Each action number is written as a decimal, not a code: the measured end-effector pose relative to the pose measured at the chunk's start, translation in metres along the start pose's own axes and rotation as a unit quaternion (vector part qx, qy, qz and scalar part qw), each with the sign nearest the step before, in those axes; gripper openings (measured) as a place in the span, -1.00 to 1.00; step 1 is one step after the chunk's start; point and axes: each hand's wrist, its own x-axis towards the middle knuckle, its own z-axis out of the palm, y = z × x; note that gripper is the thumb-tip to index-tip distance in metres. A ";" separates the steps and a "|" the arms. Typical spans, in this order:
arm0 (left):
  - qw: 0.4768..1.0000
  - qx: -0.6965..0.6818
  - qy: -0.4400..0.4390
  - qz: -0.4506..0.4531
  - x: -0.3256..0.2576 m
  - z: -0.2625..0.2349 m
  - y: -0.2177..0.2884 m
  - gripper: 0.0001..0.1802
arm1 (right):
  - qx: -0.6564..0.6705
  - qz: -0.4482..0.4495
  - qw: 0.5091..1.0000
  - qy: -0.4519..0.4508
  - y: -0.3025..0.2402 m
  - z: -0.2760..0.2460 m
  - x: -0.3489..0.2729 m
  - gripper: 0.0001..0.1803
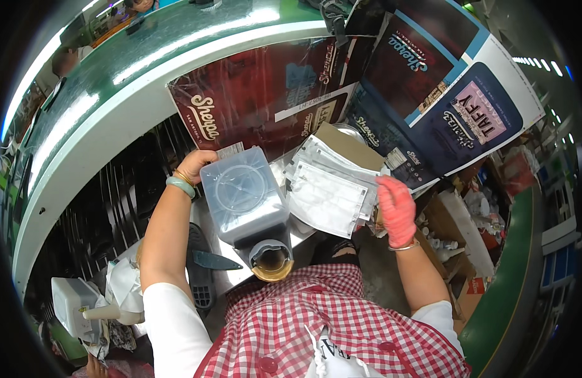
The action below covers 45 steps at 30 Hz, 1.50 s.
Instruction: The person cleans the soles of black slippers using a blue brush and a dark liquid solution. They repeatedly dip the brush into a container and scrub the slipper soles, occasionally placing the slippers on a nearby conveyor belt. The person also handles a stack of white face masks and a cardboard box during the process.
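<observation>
A translucent square plastic container (245, 211) stands in front of my body, with a dark round mouth and an amber-coloured rim (272, 271) at its near end. My left hand (198, 165), bare with bracelets, is curled at the container's far left corner. Its fingertips are partly hidden there, close to a small printed slip (230, 150), so what they hold cannot be made out. Just right of the container lies a fanned stack of white and silver flat pouches (329, 200), with a brown card (351, 148) behind. In a pink glove, my right hand (396, 211) closes on the stack's right edge.
Large printed boards, one dark red (240, 88) and one blue (473, 123), stand upright behind. A green-topped counter (177, 47) curves along the far left. At right is an open carton of small bottles (443, 242); at lower left, a white jug (74, 309).
</observation>
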 end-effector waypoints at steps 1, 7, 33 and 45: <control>1.000 0.004 0.002 0.003 -0.003 0.002 0.001 -0.92 | 0.013 0.017 0.999 0.029 0.009 -0.005 -0.005 -0.81; 1.000 0.010 -0.013 -0.001 -0.001 0.005 0.000 -0.92 | 0.016 0.094 0.995 0.043 0.042 -0.012 -0.027 -0.83; 0.960 0.046 0.222 0.162 -0.110 0.058 -0.031 -0.50 | 0.464 0.485 0.628 -0.395 -0.021 0.098 -0.146 -0.48; 0.967 -0.193 0.108 0.127 -0.093 0.074 -0.043 -0.69 | 0.595 0.420 0.604 -0.324 -0.039 0.137 -0.178 -0.63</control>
